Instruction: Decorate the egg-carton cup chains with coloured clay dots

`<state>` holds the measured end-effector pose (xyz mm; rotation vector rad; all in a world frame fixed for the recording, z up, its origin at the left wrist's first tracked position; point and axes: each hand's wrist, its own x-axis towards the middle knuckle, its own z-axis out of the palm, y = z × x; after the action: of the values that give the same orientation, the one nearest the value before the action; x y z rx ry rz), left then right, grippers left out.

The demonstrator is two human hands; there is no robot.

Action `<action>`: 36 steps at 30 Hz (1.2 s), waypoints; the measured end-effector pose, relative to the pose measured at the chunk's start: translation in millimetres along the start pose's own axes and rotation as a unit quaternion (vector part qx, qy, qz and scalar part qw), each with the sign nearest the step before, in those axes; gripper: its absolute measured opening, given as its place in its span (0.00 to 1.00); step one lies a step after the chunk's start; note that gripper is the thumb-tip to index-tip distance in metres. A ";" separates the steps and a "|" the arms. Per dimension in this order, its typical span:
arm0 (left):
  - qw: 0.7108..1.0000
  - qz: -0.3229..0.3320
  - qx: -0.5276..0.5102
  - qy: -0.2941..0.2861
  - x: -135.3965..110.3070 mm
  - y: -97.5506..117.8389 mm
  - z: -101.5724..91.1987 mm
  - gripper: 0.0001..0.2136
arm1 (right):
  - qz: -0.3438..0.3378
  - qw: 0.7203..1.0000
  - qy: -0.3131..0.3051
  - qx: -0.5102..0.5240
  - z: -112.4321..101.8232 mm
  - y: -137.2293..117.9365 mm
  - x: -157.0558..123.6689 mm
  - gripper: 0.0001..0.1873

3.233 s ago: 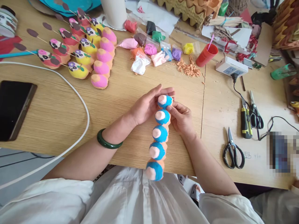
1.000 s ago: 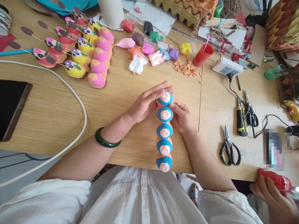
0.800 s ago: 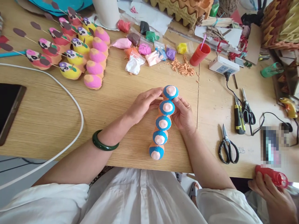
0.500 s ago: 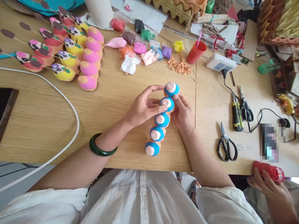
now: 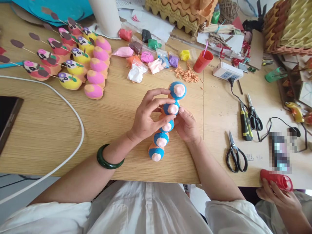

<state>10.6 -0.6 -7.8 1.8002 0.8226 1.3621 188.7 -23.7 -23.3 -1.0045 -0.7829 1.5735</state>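
Observation:
A strip of egg-carton cups (image 5: 161, 140) runs from near the table's front edge up toward the middle. Each bump is coated with blue clay and carries a pale pink clay patch, with orange carton showing at the sides. My left hand (image 5: 147, 113) is closed around the strip from the left, fingers at the top two cups and thumb by the third. From the right, my right hand (image 5: 187, 126) grips it, thumb against the second cup's edge. Its other fingers are mostly hidden behind the strip.
Finished-looking clay birds (image 5: 70, 81) and pink-coated cups (image 5: 94, 91) stand left. Bagged coloured clay (image 5: 136, 72), orange shavings (image 5: 187, 74) and a red cup (image 5: 203, 61) lie beyond. Scissors (image 5: 235, 156) rest at right. Another person's hand (image 5: 280, 196) holds a red object (image 5: 275, 180).
My right thumb has shifted down from between the top two cups to the second cup's side. My left fingers have moved slightly lower. The strip's top faces the camera more.

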 end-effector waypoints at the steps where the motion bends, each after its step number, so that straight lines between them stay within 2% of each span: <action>1: 1.000 -0.009 0.001 -0.001 0.5 0.3 -0.6 0.14 | 0.002 1.000 -0.003 0.002 -0.3 0.0 0.2 0.22; 6: 1.000 0.010 0.001 0.001 0.1 0.6 -0.6 0.10 | 0.004 0.999 -0.010 0.035 -2.1 1.0 1.6 0.21; 11: 0.999 0.040 0.035 0.013 -2.2 1.9 0.4 0.18 | 0.013 0.999 -0.017 0.026 -4.7 0.1 1.6 0.24; 15: 0.998 0.030 0.060 -0.008 -1.5 0.1 -2.3 0.10 | 0.007 0.999 -0.030 0.020 -6.1 -1.3 2.0 0.24; 20: 0.997 0.039 0.064 0.000 -1.3 -1.1 -1.3 0.10 | 0.021 0.999 -0.018 0.029 -6.3 -1.3 2.6 0.23; 22: 0.998 0.042 0.045 0.008 -2.8 -1.1 0.4 0.17 | 0.016 0.999 -0.018 0.029 -6.7 -1.5 2.5 0.23; 25: 1.000 0.016 -0.020 0.006 -5.4 -0.9 2.0 0.34 | 0.004 0.999 -0.029 0.026 -8.5 -2.6 2.4 0.25; 27: 0.999 0.000 -0.051 -0.006 -6.1 0.6 1.9 0.38 | 0.001 0.999 -0.037 0.023 -10.0 -3.6 2.5 0.26; 30: 0.999 -0.008 -0.038 -0.020 -5.1 4.7 0.7 0.33 | 0.008 0.999 -0.040 0.018 -10.9 -4.0 2.7 0.25; 36: 0.999 0.023 0.023 -0.011 -2.2 0.5 0.3 0.14 | 0.021 0.999 -0.015 0.041 -6.0 0.2 2.2 0.23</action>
<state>10.4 -2.7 -8.6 1.8777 0.8118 1.3608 193.8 -21.7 -26.6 -0.9454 -0.7164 1.6470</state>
